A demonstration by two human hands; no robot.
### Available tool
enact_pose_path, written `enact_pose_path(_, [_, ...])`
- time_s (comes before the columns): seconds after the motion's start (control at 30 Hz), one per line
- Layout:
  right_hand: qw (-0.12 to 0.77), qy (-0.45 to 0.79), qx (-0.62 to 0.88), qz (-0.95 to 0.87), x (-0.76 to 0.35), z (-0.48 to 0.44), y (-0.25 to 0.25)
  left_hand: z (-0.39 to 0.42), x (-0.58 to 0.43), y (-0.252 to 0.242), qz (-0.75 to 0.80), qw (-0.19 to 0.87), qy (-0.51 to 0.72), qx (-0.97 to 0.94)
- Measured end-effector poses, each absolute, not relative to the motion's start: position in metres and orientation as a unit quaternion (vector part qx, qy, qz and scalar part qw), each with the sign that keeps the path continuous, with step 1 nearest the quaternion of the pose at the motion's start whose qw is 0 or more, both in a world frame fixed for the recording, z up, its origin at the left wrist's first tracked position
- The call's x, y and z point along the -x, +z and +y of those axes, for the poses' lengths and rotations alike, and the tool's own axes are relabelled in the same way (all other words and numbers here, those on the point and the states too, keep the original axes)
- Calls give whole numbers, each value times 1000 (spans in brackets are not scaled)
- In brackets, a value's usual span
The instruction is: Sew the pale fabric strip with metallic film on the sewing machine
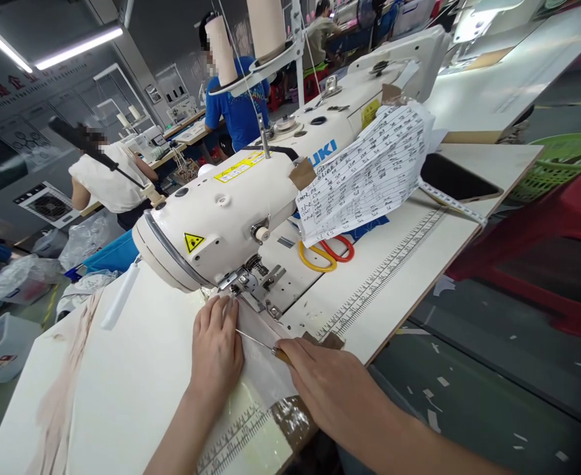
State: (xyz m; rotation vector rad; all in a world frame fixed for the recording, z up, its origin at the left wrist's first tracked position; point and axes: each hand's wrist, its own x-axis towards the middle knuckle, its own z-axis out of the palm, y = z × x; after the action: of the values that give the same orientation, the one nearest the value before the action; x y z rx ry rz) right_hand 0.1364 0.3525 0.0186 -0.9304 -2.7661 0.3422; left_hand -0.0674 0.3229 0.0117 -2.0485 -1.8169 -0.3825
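Note:
A white industrial sewing machine (211, 218) stands on the table before me, its needle and presser foot (258, 290) just beyond my hands. Thin whitish fabric (265, 373) lies under my hands and runs up to the presser foot. My left hand (218, 343) rests on the fabric with fingers laid forward, the fingertips close to the presser foot; its thumb is hidden. In my right hand (323, 376) is an awl (253, 338), gripped by its wooden handle. The awl's thin metal shaft points left, its tip by the left fingers.
Yellow-and-red-handled scissors (317, 256), a handwritten paper (370, 175) and a black phone (459, 177) lie to the right. A ruler scale (389, 264) marks the table (136, 369). Thread cones (265, 30) stand above. A red stool (543, 257) is at right; other people sit behind.

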Motion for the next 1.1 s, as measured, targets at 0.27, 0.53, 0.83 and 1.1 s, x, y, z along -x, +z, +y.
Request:
enact_pose_path(0.27, [176,87,312,-930,-145,347,10,312,37,13,-623,163,-129,754])
enact_pose_path(0.53, [234,97,275,-928,-166,353,8,313,36,13,-623,197,-105,750])
enact_pose_path(0.83, [279,203,309,-886,-181,370,0,310,32,11,-639,182,-89,742])
enact_pose_path(1.1, [284,213,311,-882,-184,368,0,308,34,12,-641,171,-76,744])
